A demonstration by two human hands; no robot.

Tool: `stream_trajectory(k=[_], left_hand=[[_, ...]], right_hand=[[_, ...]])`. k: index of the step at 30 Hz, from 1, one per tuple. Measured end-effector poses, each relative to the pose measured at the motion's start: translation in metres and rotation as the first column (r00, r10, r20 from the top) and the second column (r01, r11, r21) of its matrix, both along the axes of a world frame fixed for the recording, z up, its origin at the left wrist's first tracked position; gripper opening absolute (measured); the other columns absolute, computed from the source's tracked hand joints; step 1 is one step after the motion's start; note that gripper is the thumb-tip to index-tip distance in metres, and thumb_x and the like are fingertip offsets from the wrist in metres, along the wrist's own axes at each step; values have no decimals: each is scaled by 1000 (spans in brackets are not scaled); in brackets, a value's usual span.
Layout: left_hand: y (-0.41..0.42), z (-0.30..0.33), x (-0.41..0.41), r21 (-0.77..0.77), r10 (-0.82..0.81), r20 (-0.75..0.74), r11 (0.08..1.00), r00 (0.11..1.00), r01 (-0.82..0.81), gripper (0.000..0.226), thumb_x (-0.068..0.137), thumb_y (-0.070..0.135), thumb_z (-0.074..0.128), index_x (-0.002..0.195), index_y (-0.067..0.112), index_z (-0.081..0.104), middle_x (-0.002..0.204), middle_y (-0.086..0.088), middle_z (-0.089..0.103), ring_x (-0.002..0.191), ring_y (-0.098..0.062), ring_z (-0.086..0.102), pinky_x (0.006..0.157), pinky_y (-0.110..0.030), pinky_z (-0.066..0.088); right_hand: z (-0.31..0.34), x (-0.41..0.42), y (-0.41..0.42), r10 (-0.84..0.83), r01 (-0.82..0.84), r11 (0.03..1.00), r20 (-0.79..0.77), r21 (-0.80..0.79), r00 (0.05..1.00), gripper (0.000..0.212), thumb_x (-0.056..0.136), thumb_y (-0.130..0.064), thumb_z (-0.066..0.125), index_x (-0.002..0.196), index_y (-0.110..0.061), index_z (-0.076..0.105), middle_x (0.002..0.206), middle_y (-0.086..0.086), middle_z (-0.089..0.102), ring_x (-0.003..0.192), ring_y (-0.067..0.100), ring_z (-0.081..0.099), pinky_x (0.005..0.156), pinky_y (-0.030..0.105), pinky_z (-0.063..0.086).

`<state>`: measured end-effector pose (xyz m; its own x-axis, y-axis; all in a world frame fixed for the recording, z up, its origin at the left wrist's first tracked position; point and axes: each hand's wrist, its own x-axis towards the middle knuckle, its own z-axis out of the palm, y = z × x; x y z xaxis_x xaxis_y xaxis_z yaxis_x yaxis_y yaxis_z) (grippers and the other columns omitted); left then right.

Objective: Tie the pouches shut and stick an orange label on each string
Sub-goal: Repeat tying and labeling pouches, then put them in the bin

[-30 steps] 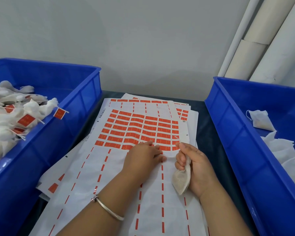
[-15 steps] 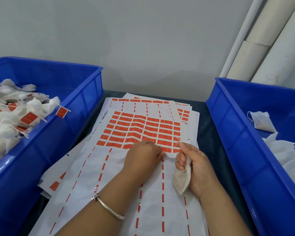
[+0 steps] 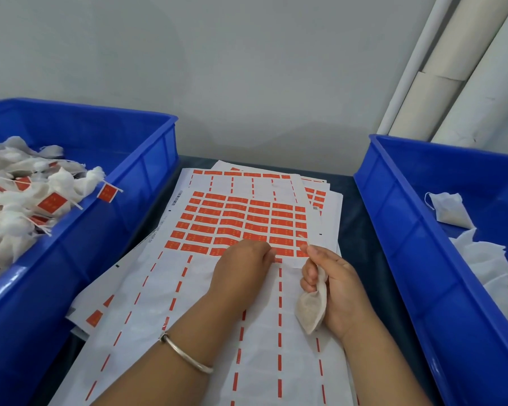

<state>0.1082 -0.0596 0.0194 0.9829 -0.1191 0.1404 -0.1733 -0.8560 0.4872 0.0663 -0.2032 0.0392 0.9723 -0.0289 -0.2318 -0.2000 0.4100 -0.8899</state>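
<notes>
Two hands worked over the label sheet [image 3: 247,224] in the head view, the only view given. The left hand [image 3: 242,268] lay knuckles-up on the sheet, fingers curled down at the lowest full row of orange labels [image 3: 282,249]; its fingertips were hidden under the hand, so whether it had pinched a label or was only picking at an edge could not be told. The right hand [image 3: 335,291] was closed round a pouch [image 3: 311,309], neck pinched between thumb and fingers, the body hanging below the fist. A short end of string [image 3: 301,236] stuck up above the thumb.

Judged from this, the step in hand was lifting one label off the backing. It would go best by raising a corner with a nail and peeling slowly, low to the sheet, so the label did not curl onto itself or drag its neighbour. The string end should stay exposed and taut, ready for the label to fold round it.

The pouch sat just right of the left hand, apart from it, with the string tip over the sheet's right edge, near the row being picked. Finished, labelled pouches [image 3: 27,200] filled the left bin [image 3: 147,159]; unlabelled pouches [image 3: 481,259] lay in the right bin [image 3: 393,200], well apart from both hands.
</notes>
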Motion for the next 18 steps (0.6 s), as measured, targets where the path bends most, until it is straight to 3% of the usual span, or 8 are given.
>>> stream_trajectory(k=[4, 6, 12, 18], left_hand=[[3, -3, -4, -181, 3, -57, 983, 998, -13, 32, 89, 37, 57, 121, 35, 58, 126, 16, 57, 109, -8, 56, 92, -28, 45], [2, -5, -4, -130, -21, -39, 991, 999, 16, 35, 87, 37, 60, 122, 36, 58, 129, 18, 55, 115, -8, 53, 96, -30, 43], [3, -5, 0, -9, -94, 82, 995, 992, 95, 23, 90, 35, 57, 110, 30, 68, 118, 12, 63, 104, -8, 55, 92, -21, 38], [2, -4, 2, 91, -161, 162, 985, 974, 148, 24, 94, 33, 51, 111, 28, 68, 115, 10, 65, 103, -8, 56, 96, -21, 38]], right_hand=[[0, 1, 0, 0, 0, 1000, -5, -4, 1000, 25, 68, -32, 71, 89, -19, 77, 58, 7, 53, 43, 12, 44, 44, 21, 42], [0, 1, 0, -2, 2, 1000, -9, 1, 1000, 27, 68, -31, 71, 90, -18, 77, 58, 7, 54, 43, 12, 44, 44, 21, 42], [0, 0, -1, -1, 1, 1000, -19, -11, 1000, 26, 67, -32, 71, 90, -19, 76, 63, 8, 60, 44, 12, 49, 46, 21, 44], [0, 0, 1, -9, 9, 1000, -19, -4, 1000, 22, 66, -30, 72, 85, -19, 77, 60, 7, 56, 43, 12, 46, 44, 21, 42]])
